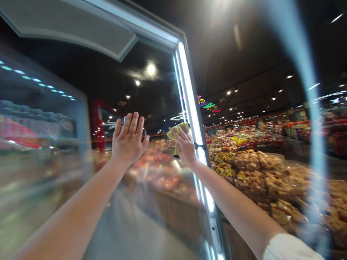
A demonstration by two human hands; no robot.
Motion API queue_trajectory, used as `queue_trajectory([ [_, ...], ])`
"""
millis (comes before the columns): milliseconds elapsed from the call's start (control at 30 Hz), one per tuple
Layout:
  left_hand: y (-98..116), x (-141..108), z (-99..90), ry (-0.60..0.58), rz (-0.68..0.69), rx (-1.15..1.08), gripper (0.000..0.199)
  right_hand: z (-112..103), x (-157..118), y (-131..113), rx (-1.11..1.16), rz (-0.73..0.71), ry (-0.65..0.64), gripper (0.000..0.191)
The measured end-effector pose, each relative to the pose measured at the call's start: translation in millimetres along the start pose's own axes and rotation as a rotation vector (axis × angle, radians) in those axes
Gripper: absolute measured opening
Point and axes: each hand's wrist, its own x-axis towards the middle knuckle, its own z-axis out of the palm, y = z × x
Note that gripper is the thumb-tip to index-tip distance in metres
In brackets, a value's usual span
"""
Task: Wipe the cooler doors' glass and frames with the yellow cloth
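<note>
My left hand (128,140) lies flat against the glass door (162,95), palm down, with its fingers stretched upward. Holding a yellow cloth (175,130), my right hand (186,147) presses on the same pane near its right edge. Part of the cloth hangs below the fingers, and the palm hides some of it. Just right of that hand runs the door's bright lit frame (191,97), with a small dark fitting (200,146) on it.
Bottles (35,122) stand in a lit cooler at the left, blurred. A red cabinet (98,122) is behind the glass. Packaged snacks (252,184) fill displays at the right. A blurred pale blue strip (316,144) crosses the right side.
</note>
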Motion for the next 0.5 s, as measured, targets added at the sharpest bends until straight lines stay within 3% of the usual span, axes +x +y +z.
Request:
queue_trajectory([
  [100,1.1,0.3,-0.8,-0.012,-0.009,-0.006,0.074,-20.2,-17.9,10.7,-0.059,-0.216,-0.156,0.057],
  [200,1.5,0.5,-1.0,-0.027,-0.013,0.002,0.076,-45.4,-25.5,28.9,-0.147,-0.29,-0.225,0.052],
  [300,0.3,0.4,-0.9,-0.015,-0.01,0.015,0.075,-61.7,-16.5,43.2,-0.213,-0.21,-0.084,0.047],
  [400,-1.4,-0.6,-2.4,0.011,0.001,0.01,0.072,-60.3,-5.9,54.7,-0.239,-0.032,0.101,0.047],
  [500,-2.9,-2.2,-6.0,0.03,0.018,0.0,0.072,-45.3,-1.0,66.5,-0.228,0.027,0.096,0.05],
])
